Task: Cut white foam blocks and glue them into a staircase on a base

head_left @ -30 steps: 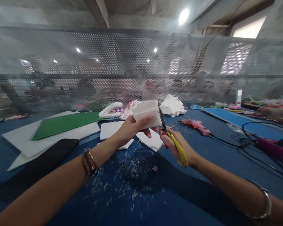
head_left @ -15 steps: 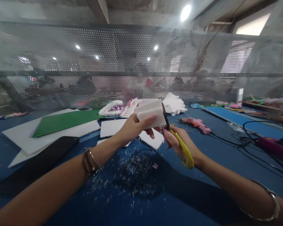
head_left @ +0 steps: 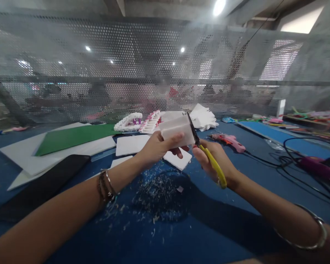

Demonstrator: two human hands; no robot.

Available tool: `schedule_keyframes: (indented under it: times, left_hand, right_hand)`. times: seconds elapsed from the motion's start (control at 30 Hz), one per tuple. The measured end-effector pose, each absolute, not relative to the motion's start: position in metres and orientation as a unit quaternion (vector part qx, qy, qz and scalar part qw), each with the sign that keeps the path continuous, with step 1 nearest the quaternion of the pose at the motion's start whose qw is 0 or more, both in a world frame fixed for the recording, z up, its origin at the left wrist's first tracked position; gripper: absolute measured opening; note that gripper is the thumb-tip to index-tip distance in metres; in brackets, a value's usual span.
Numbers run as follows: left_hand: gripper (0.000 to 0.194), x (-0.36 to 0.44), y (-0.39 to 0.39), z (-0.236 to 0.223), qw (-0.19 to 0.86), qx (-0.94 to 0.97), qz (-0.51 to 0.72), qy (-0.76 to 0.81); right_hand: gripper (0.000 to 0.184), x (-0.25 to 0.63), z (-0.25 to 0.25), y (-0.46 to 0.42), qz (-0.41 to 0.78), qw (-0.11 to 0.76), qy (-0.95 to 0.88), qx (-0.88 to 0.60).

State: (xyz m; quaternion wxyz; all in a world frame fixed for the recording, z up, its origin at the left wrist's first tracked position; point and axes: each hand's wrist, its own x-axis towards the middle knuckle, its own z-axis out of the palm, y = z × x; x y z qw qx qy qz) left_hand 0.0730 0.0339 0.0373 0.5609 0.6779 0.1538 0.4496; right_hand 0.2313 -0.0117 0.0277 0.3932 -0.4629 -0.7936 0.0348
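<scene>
My left hand [head_left: 161,146] grips a white foam piece [head_left: 176,131], thumb on its near face and fingers underneath. Scissors [head_left: 213,165] with yellow handles and dark blades are held in my right hand [head_left: 216,157]. Their blades lie along the right edge of the white piece, raised above the blue table. Whether the blades are fully closed I cannot tell. Below both hands, small white shavings [head_left: 162,194] are scattered over the tabletop. Just behind and under my hands lie flat white foam pieces [head_left: 132,144].
Green and white sheets [head_left: 74,138] and a long black object [head_left: 44,185] lie to the left. Behind are a white model [head_left: 128,122] and pink-and-white steps [head_left: 150,123]. On the right are a pink glue gun [head_left: 229,142], cables, a purple power strip [head_left: 319,168] and a blue board [head_left: 280,137].
The scissor blades have shifted slightly and lie more steeply along the white piece's right edge. The white piece has tilted a little. The camera view has moved slightly.
</scene>
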Motion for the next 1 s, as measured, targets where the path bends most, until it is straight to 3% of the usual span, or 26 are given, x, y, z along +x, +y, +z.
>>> schedule_keyframes:
  times: [0.17, 0.37, 0.87, 1.0]
  left_hand:
    - [0.025, 0.074, 0.037, 0.033, 0.579, 0.659, 0.451, 0.164]
    - [0.028, 0.079, 0.040, 0.021, 0.586, 0.638, 0.466, 0.180]
    - [0.039, 0.074, 0.048, 0.020, 0.571, 0.670, 0.440, 0.178]
    - [0.034, 0.066, 0.054, 0.024, 0.563, 0.694, 0.409, 0.183]
  right_hand:
    - [0.042, 0.230, 0.025, -0.011, 0.038, 0.399, -0.786, -0.471]
    - [0.047, 0.227, 0.015, -0.008, 0.125, 0.439, -0.743, -0.490]
    - [0.053, 0.226, 0.013, -0.009, 0.130, 0.441, -0.732, -0.503]
    - [0.055, 0.227, 0.016, -0.007, 0.201, 0.477, -0.683, -0.515]
